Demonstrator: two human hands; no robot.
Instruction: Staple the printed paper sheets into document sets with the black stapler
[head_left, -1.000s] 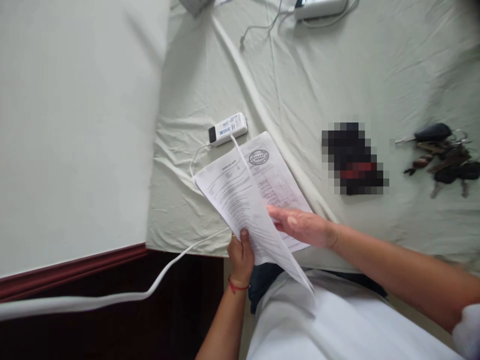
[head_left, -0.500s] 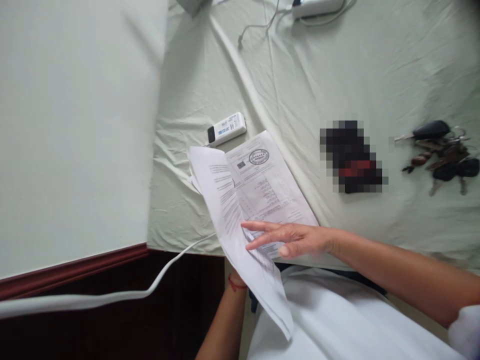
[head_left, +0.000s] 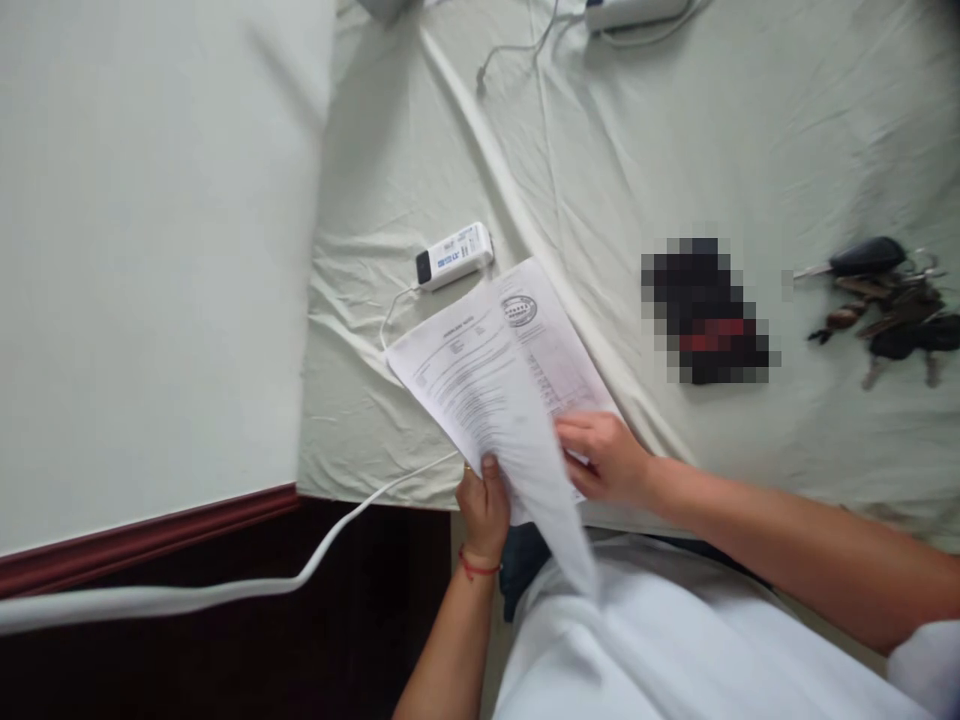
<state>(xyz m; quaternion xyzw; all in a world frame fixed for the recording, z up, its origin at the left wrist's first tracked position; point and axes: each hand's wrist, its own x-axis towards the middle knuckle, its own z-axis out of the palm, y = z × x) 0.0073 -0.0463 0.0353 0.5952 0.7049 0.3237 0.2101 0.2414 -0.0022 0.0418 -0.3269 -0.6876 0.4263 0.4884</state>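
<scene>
My left hand point(head_left: 484, 505), with a red string bracelet at the wrist, grips the lower left edge of several printed sheets of paper point(head_left: 457, 365), thumb on top. The top sheet bows upward, and its blurred loose corner hangs over the white shirt. My right hand point(head_left: 607, 460) is closed at this sheet's right edge, fingers bent and the fingertips partly hidden by it. Beneath lies another printed sheet point(head_left: 574, 350) with a round dark stamp, partly covered.
A white power bank point(head_left: 455, 257) with a cable lies beyond the papers on the pale cloth point(head_left: 600, 180). A pixelated dark object point(head_left: 705, 320) and a key bunch point(head_left: 889, 300) lie to the right. A white device point(head_left: 637, 12) with cables sits at the top. A white cable point(head_left: 187, 600) crosses lower left.
The top sheet has swung rightward, showing its printed face and covering more of the stamped page. My left hand has come into view from behind the papers. My right hand's spread fingers have bent.
</scene>
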